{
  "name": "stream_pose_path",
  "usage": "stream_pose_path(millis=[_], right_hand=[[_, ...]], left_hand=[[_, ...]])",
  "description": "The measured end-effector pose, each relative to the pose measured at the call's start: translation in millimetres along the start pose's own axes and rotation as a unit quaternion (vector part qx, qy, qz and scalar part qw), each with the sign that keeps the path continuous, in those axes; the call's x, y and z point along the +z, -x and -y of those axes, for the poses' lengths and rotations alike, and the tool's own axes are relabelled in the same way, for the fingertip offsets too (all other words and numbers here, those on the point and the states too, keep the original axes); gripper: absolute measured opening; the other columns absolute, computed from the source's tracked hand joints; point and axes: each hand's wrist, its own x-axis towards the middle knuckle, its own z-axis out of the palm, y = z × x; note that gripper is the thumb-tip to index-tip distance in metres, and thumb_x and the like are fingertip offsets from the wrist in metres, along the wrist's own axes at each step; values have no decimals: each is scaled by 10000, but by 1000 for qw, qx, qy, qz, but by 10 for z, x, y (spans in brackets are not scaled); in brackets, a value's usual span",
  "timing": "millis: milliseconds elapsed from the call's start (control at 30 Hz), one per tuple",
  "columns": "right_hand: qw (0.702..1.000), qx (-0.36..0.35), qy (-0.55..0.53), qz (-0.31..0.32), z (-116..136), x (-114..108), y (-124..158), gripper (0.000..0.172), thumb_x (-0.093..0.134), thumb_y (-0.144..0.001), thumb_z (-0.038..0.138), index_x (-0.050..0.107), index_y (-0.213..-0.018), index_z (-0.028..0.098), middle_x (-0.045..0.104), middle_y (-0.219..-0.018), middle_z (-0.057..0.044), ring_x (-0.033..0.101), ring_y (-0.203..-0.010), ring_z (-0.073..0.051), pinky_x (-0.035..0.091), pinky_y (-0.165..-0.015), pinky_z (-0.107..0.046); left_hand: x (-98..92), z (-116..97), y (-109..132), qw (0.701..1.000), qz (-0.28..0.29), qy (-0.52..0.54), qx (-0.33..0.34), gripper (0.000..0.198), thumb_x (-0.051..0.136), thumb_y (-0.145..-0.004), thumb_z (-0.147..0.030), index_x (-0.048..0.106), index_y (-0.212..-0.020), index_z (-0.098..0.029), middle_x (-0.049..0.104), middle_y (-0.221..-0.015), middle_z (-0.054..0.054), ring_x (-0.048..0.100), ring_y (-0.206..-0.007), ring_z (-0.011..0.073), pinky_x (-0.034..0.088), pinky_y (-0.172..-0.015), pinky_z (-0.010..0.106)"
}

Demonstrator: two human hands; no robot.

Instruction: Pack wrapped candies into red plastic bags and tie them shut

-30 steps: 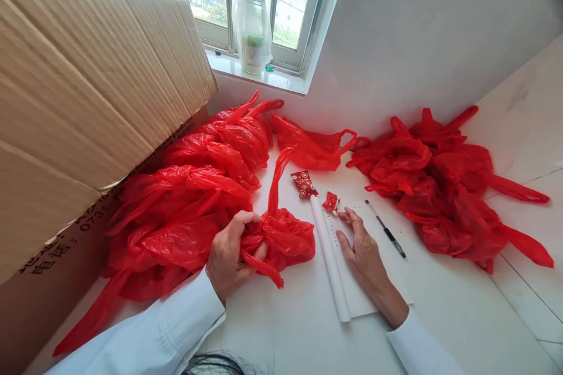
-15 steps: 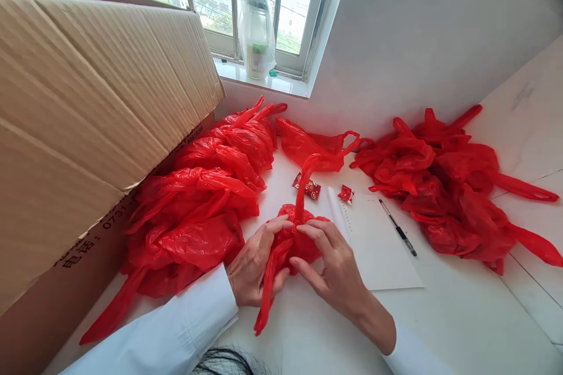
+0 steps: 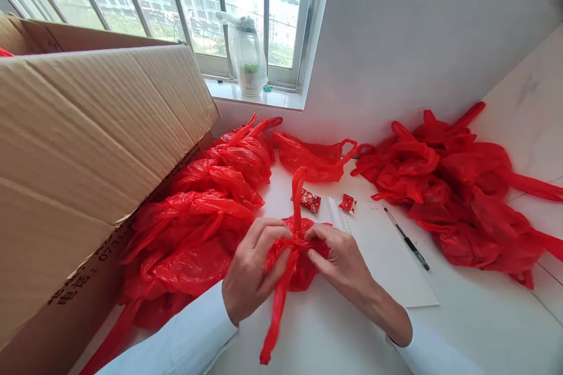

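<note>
The left hand point(image 3: 253, 269) has its grip closed on a red plastic bag point(image 3: 303, 278), thumb and fingers pinching the plastic at the gathered neck, while the right hand point(image 3: 341, 261) pinches the same neck from its other side between thumb and fingertips. A second ago only the left held this bag, and the right hovered open over the notepad point(image 3: 391, 269); half a second ago both had met at the bag, the right with its thumb held apart, and now both thumbs have closed in. The bag sits between the two grips and just beneath them on the white tabletop point(image 3: 343, 334). One handle point(image 3: 298, 193) stands upright from the neck, and the other strip point(image 3: 276, 319) hangs down beside the left thumb. Just beyond the bag lie a larger red packet point(image 3: 309, 200), partly behind the upright handle, and a smaller red packet point(image 3: 347, 204) at the notepad's top, near its curled page; a black pen point(image 3: 407, 240) rests along the pad's right side. Farther out, bulging red bags point(image 3: 197, 246) are heaped on the left against a cardboard box point(image 3: 101, 129), a flatter red bag point(image 3: 312, 158) lies by the wall, and crumpled red bags point(image 3: 461, 199) are piled on the right. A bagged jar point(image 3: 250, 64) stands on the windowsill point(image 3: 281, 98).
</note>
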Motion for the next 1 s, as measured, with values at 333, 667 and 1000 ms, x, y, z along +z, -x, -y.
stream_pose_path(millis=[333, 667, 1000], right_hand=[[989, 30, -141, -16, -241, 112, -165, 132, 515, -715, 88, 491, -660, 205, 542, -624, 51, 479, -580, -112, 383, -561, -226], [983, 56, -169, -50, -294, 177, -130, 119, 524, -710, 98, 504, -655, 201, 531, -610, 53, 465, -568, -113, 364, -569, -233], [976, 83, -182, -85, -222, -7, -197, 112, 536, -688, 146, 501, -596, 201, 523, -582, 48, 441, -582, -125, 334, -564, -247]], left_hand=[[220, 279, -9, 998, 63, -15, -11, 235, 340, -971, -275, 521, -1107, -213, 567, -1113, 91, 568, -1056, 235, 487, -886, 393], [294, 342, -5, 997, 69, -27, -31, 170, 522, -885, -176, 560, -1044, -224, 631, -1016, 64, 599, -970, 218, 515, -825, 363], [169, 181, -116, 996, -9, -56, -64, 143, 523, -904, -142, 600, -818, -228, 619, -770, -9, 593, -723, 153, 483, -661, 275]])
